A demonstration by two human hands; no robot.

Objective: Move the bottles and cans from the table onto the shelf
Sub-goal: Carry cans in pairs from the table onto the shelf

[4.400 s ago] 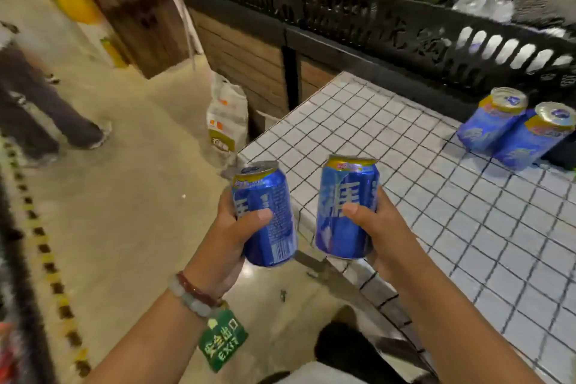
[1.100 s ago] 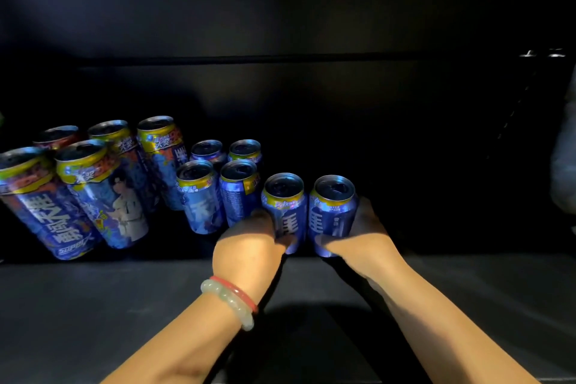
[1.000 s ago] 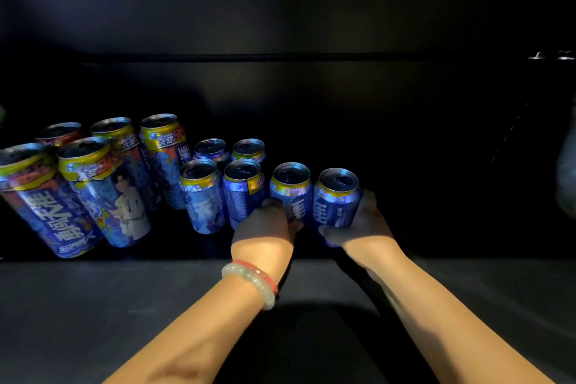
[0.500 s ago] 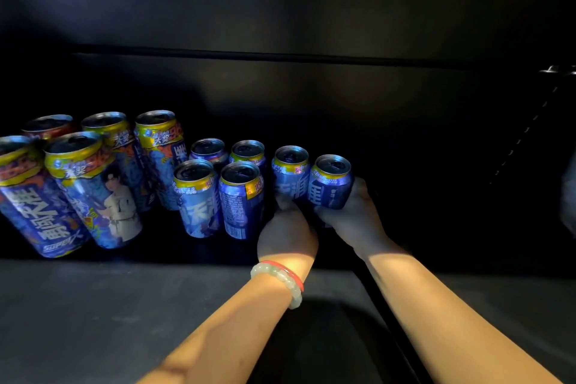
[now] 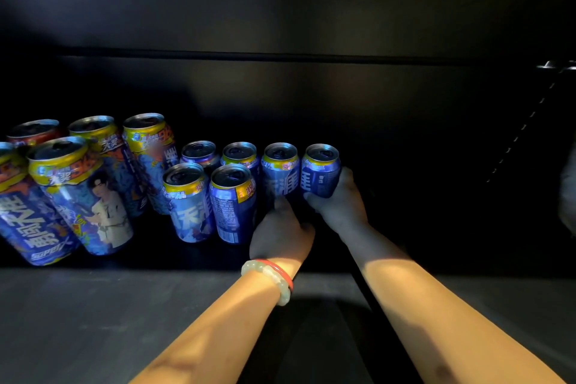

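Two small blue cans stand side by side on the dark shelf, level with the back row. My left hand, with a bead bracelet on the wrist, sits low at the front of the left can. Its fingers are curled at the can's base, and a fingertip rests on the can's front. My right hand wraps the lower right side of the right can. Both cans are upright, with yellow rims and white lettering.
Left of my hands stand other small blue cans in two rows. Several taller blue cans stand further left. The shelf's dark back wall is just behind them. To the right, the shelf interior is dark, with a slotted upright.
I carried the two cans from the tiled table to the shelf. In the last second both hands slid them deeper, from the front row back to the back row.
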